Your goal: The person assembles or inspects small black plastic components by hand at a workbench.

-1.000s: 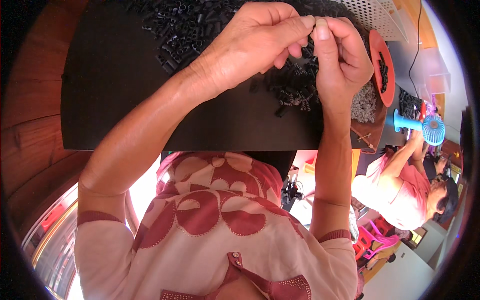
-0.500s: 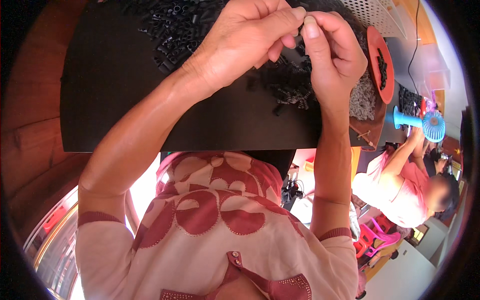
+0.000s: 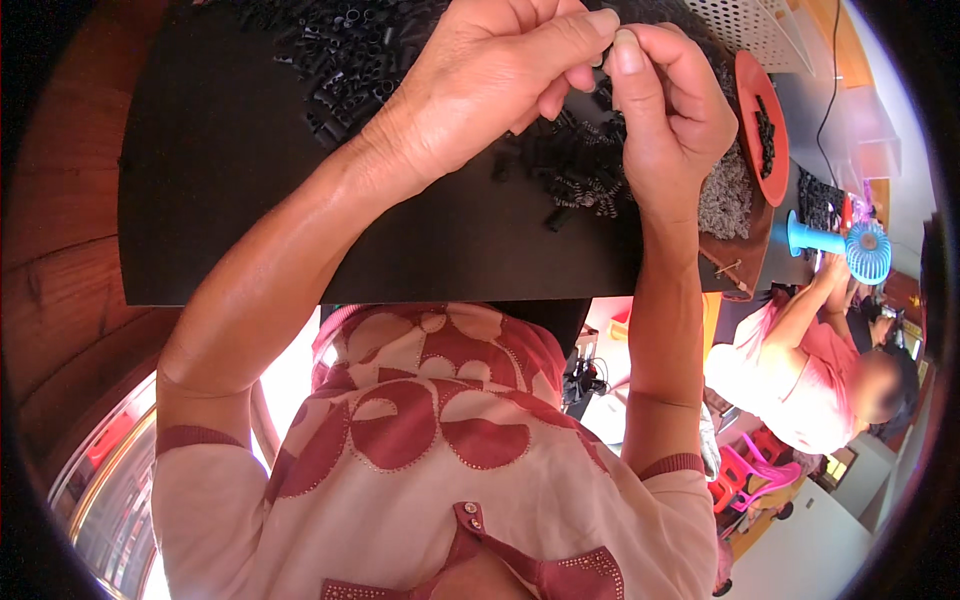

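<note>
Both hands meet at the top of the view, fingertips touching. My left hand point(image 3: 490, 85) is closed in a pinch of thumb and fingers. Opposite it, my right hand point(image 3: 675, 125) pinches with thumb and forefinger. Whatever lies between the fingertips is too small and too covered to name. Under and beside the left hand spreads a pile of short black tubes point(image 3: 345, 75). Small coil springs point(image 3: 595, 195) lie among black pieces just below the hands. Beside the right wrist is a heap of small grey pieces point(image 3: 725, 205).
The dark table point(image 3: 450, 250) has its near edge at my waist. A red-orange plate point(image 3: 747, 95) with black pieces stands at right, near a white perforated basket point(image 3: 755, 35). Beyond are a blue fan point(image 3: 868, 252) and a seated person in pink point(image 3: 800, 380).
Both hands keep their pinch and stay almost in place, with only a slight shift of the fingers and the right hand. The piles look the same.
</note>
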The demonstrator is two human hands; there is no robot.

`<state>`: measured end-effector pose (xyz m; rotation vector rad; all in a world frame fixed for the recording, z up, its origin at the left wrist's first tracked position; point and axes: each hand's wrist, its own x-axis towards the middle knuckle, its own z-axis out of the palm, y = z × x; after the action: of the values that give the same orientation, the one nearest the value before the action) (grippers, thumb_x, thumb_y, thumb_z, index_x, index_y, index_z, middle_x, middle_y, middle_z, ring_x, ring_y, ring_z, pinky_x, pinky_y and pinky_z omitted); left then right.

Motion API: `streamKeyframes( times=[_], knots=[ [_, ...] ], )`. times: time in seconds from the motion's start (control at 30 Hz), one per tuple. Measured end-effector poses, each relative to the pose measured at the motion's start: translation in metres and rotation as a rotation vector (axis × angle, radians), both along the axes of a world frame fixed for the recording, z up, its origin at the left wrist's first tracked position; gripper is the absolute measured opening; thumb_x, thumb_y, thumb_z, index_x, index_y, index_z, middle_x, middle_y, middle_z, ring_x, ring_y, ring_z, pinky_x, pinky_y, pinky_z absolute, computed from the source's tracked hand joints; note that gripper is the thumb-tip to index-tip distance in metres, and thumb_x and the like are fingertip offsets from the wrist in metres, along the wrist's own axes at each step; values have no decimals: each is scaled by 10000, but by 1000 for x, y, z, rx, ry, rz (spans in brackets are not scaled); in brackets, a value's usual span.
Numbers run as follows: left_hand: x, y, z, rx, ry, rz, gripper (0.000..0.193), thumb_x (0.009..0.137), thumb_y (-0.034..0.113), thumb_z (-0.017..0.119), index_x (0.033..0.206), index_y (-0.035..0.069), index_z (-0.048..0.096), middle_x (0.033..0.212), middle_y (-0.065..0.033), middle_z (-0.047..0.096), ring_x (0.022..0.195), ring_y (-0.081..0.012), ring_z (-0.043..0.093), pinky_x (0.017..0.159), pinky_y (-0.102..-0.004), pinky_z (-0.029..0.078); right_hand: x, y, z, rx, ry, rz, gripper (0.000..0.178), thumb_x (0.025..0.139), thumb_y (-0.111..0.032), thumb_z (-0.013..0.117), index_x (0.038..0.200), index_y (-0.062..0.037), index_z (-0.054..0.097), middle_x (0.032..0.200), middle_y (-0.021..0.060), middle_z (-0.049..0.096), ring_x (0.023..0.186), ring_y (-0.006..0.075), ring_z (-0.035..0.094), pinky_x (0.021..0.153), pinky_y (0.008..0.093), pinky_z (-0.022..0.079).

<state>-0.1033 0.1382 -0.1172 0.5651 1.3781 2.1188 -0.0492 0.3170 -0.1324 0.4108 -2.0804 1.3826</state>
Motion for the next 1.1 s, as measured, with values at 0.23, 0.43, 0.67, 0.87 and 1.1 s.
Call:
streamKeyframes(
  times=[0.23,0.43,0.67,0.87,1.1],
  knots=[
    [-1,-2,-1,-17,0,-63,356,1087,346,548,873,71,625,761,23,604,581,-29,505,475,-172,386,-2,-1,-2,13,39,32,96,1004,-8,640,1087,39,658,917,-2,641,794,45,551,716,182,434],
    [-1,-3,-1,-30,-2,-56,378,1088,362,541,868,67,625,741,24,591,576,-33,502,474,-174,384,-1,-3,-2,9,36,57,104,998,29,633,1098,48,655,950,13,657,867,58,602,787,189,466],
    [-1,-2,1,-26,-26,-50,370,1097,338,524,876,56,616,762,11,603,571,-39,505,473,-182,388,0,-2,-2,10,35,47,106,999,4,641,1099,36,660,950,4,659,824,45,575,745,180,452],
    [-2,-4,3,-43,-50,-51,383,1098,347,516,870,55,612,769,7,610,567,-42,507,470,-187,388,4,-8,0,11,17,-15,100,998,-19,654,1087,23,672,923,-15,657,745,30,515,658,176,412],
    [-4,-4,-2,-66,-38,-63,398,1091,366,529,837,70,608,731,15,599,543,-44,495,457,-190,375,2,-8,-2,29,27,-17,102,1001,-18,650,1090,24,678,930,2,678,736,32,520,649,178,416]
  ],
)
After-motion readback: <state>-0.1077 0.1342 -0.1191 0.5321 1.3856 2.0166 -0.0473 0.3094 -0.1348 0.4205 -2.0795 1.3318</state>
